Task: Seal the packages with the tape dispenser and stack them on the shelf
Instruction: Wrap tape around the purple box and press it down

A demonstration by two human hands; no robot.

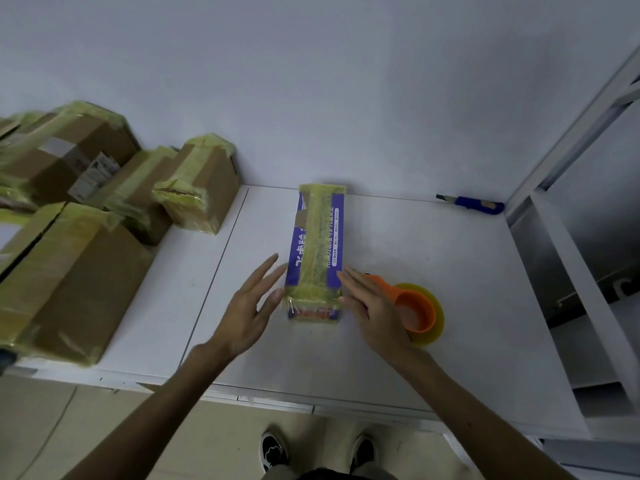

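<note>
Head cam | purple box wrapped in yellowish tape, dead centre of frame on the white table | left hand straight-fingered just beside its near left corner, right hand same deal along the right edge, neither gripping anything | orange tape dispenser just right of the right hand, partly hidden by it | taped brown boxes piled on the left of frame | blue knife upper right

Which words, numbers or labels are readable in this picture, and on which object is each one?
On the purple box: large white characters along its long sides, sideways and blurred, not readable.
On the white label of the left cardboard box: print too small to read.
No other text shows.
</note>
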